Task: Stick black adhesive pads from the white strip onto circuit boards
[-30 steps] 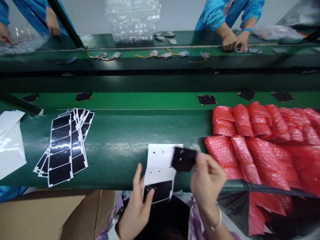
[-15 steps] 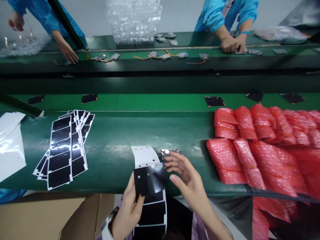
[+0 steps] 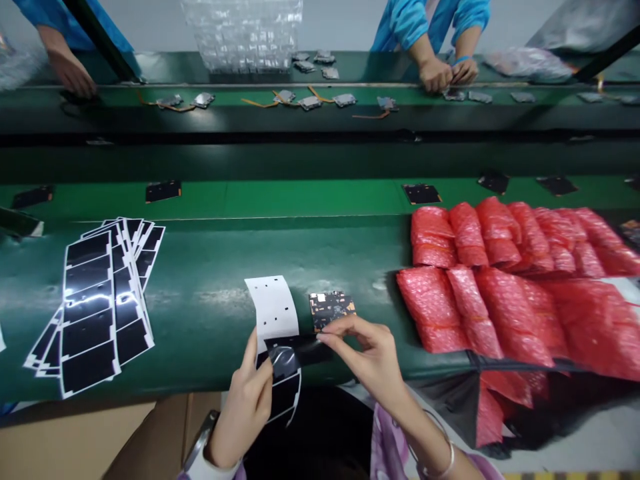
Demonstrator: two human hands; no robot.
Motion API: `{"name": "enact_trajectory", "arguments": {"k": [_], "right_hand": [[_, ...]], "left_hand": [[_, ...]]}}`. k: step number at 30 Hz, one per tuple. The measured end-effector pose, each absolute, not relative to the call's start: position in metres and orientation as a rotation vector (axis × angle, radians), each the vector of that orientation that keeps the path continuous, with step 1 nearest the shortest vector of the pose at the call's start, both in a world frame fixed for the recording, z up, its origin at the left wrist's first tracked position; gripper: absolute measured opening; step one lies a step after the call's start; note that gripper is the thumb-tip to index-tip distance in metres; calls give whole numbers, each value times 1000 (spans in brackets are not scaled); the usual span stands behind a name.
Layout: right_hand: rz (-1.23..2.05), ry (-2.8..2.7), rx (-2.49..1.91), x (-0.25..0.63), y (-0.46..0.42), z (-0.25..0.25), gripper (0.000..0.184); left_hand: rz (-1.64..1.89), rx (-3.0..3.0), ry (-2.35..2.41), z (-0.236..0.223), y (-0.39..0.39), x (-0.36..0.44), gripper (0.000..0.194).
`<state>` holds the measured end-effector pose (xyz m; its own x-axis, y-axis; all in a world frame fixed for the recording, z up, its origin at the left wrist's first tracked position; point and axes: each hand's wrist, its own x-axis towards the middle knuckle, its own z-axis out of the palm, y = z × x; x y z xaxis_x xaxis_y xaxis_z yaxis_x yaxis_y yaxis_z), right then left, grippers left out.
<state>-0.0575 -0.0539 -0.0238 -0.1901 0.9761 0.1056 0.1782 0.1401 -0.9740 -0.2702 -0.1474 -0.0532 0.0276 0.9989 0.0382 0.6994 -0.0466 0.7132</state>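
My left hand (image 3: 246,399) grips a white backing strip (image 3: 273,308) that carries black stickers, at the near edge of the green bench (image 3: 210,267). My right hand (image 3: 367,357) pinches a black sticker (image 3: 295,350) that is partly lifted off the strip. A small dark circuit board (image 3: 331,307) lies on the bench just beyond my right fingertips.
A fanned pile of black sticker sheets (image 3: 97,300) lies to the left. Several red bubble-wrap bags (image 3: 505,280) fill the right. Black pads (image 3: 421,193) ride the green conveyor belt. Across it, other people's hands (image 3: 443,72) handle small parts beside a clear tray stack (image 3: 243,33).
My right hand set down the circuit board and came back to the strip. It now pinches a black sticker peeling off the backing. The view shifted slightly right.
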Motion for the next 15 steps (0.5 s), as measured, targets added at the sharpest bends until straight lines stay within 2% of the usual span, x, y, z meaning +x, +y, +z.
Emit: {"name": "enact_trajectory", "arguments": {"k": [6, 11, 15], "right_hand": [[1127, -1317, -1271, -32, -27, -39, 15], [1280, -1114, -1344, -8, -14, -62, 30], [1258, -1061, -1409, -8, -21, -78, 33]], "left_hand": [[726, 1615, 1766, -64, -148, -276, 55], [974, 1419, 1926, -77, -143, -310, 55], [1164, 1324, 2011, -86, -139, -326, 57]]}}
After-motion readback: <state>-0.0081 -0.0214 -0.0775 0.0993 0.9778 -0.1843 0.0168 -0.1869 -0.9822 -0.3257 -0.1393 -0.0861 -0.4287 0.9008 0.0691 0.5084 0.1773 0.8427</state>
